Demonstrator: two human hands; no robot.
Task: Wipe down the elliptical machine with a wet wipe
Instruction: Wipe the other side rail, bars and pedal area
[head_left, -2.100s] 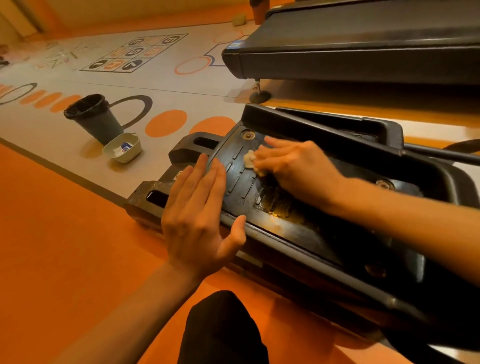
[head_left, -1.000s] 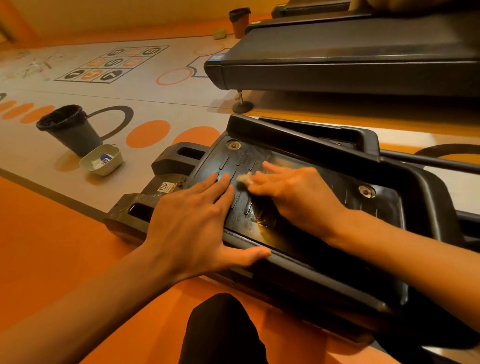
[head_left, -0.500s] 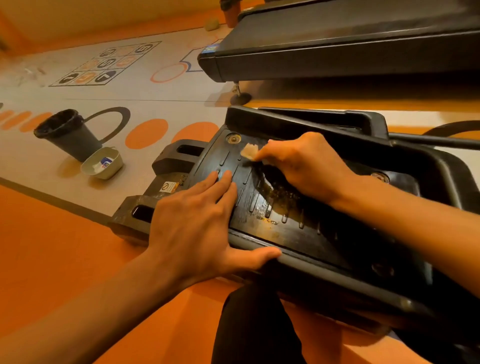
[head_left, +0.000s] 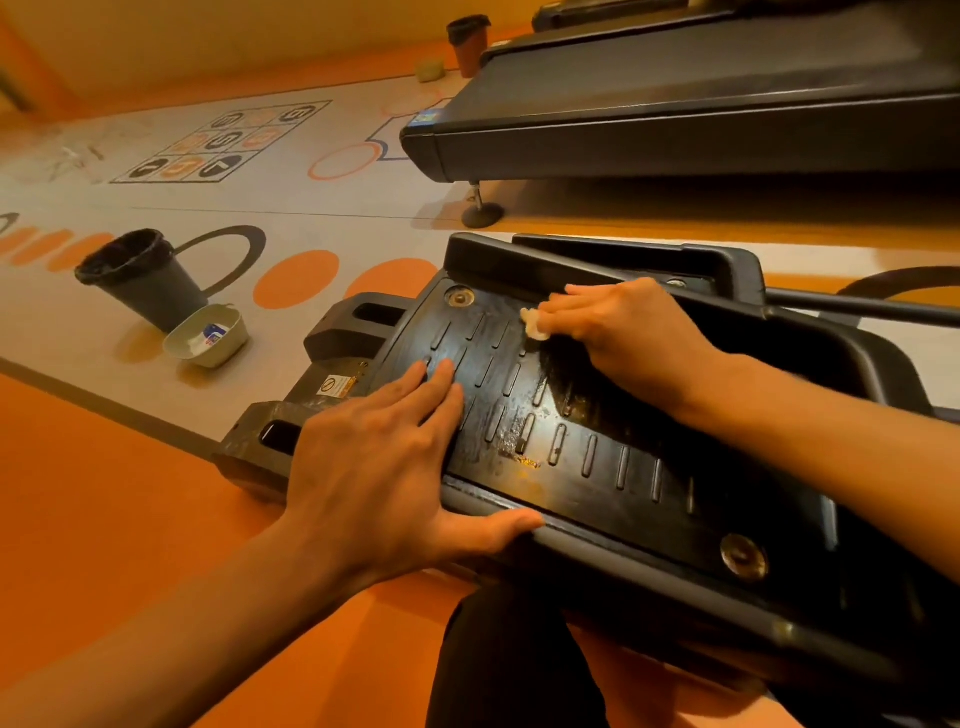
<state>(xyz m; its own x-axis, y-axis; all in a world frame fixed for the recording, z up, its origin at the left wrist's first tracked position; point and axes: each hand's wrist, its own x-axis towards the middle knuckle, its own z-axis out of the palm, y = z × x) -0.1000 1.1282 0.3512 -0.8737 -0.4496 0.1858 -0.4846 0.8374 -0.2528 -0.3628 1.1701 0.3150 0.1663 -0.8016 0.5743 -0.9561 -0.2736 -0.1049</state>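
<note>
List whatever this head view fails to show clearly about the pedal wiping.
Wet wipe: head view, mostly hidden under the right hand; only a small wad shows.
Pedal: near-left part covered by the left hand, far side by the right forearm.
Sticker beside the pedal: too small to read.
Packet in the white tray: label too small to read.

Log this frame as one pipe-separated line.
phase: wiping | right hand: pinches crumpled white wet wipe on black ribbed plastic elliptical pedal | left hand: flat on pedal, thumb over near edge
</note>
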